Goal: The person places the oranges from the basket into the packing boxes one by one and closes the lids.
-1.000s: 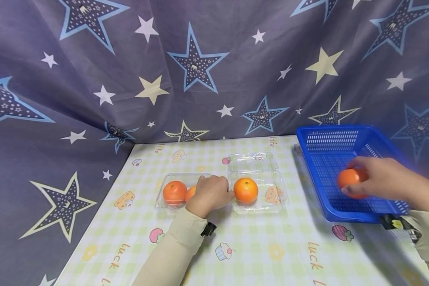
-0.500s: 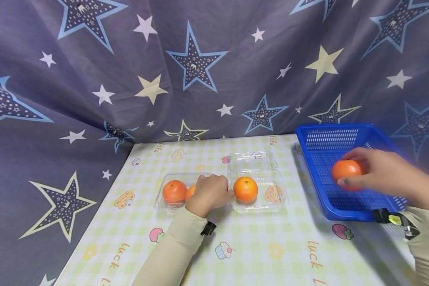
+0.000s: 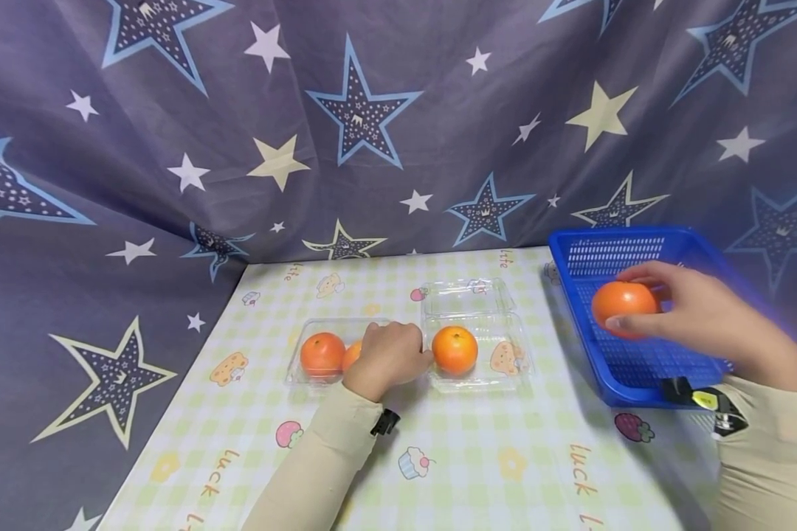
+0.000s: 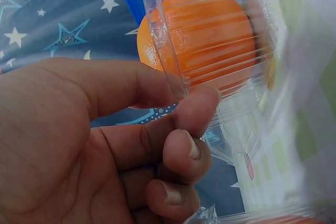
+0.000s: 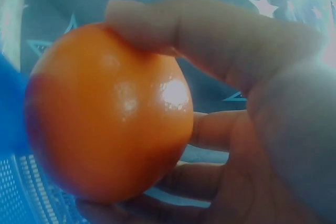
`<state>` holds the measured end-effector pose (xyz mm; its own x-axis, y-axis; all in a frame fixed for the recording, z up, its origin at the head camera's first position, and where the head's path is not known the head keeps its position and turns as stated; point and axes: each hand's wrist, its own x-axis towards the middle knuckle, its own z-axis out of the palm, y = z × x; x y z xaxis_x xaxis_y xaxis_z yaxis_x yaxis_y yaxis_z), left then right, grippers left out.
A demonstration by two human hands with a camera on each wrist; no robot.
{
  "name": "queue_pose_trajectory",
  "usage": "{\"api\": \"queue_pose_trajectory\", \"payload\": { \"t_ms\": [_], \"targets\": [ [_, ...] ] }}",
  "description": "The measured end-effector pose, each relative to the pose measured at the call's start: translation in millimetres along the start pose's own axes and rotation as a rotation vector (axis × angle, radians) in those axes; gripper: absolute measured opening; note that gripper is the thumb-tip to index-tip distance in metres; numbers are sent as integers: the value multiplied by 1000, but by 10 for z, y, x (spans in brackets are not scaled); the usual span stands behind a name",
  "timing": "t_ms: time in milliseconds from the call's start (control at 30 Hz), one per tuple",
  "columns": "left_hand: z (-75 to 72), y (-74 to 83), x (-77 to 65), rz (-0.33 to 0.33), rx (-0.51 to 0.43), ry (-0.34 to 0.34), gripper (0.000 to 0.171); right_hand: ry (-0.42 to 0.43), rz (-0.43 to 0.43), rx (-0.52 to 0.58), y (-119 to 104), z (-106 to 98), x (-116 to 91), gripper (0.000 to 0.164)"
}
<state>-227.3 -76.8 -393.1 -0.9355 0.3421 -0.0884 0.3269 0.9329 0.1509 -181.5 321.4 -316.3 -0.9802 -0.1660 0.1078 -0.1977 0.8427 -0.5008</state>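
My right hand [image 3: 700,313] grips an orange [image 3: 624,308] above the blue basket, thumb on one side and fingers around the other. The right wrist view shows that orange [image 5: 110,114] large and close. My left hand [image 3: 393,360] pinches the near-left rim of an open clear plastic clamshell box [image 3: 498,380] between thumb and index finger, as the left wrist view shows; its other fingers curl in. One orange [image 3: 454,349] sits in that box's left half. Beside it, a second clear box [image 3: 299,375] holds an orange [image 3: 322,355] and another orange [image 3: 352,355] partly hidden by my left hand.
The blue perforated basket [image 3: 581,354] stands at the table's right side. A checked cloth [image 3: 491,428] with printed cartoons covers the table. Behind it hangs a dark star-patterned curtain [image 3: 432,147]. The clamshell's lid [image 3: 468,299] lies folded back toward the curtain.
My right hand has lifted the orange up from inside the basket and moved it left, toward the basket's left rim. My left hand and both clear boxes have stayed in place.
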Motion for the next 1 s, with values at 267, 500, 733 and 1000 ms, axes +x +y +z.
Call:
{"api": "queue_pose_trajectory", "payload": {
  "t_ms": [267,500,733,1000],
  "targets": [
    [4,-3,-4,3,-5,-4,39,2,15,55,-178,87,5,77],
    [0,-3,-4,-6,2,-3,37,34,-72,16,-333,177,69,77],
    [11,1,2,-6,2,-8,37,40,-114,-7,-489,235,134,76],
    [5,-11,3,-5,12,-4,38,19,-136,-15,-585,377,231,68]
  ]
}}
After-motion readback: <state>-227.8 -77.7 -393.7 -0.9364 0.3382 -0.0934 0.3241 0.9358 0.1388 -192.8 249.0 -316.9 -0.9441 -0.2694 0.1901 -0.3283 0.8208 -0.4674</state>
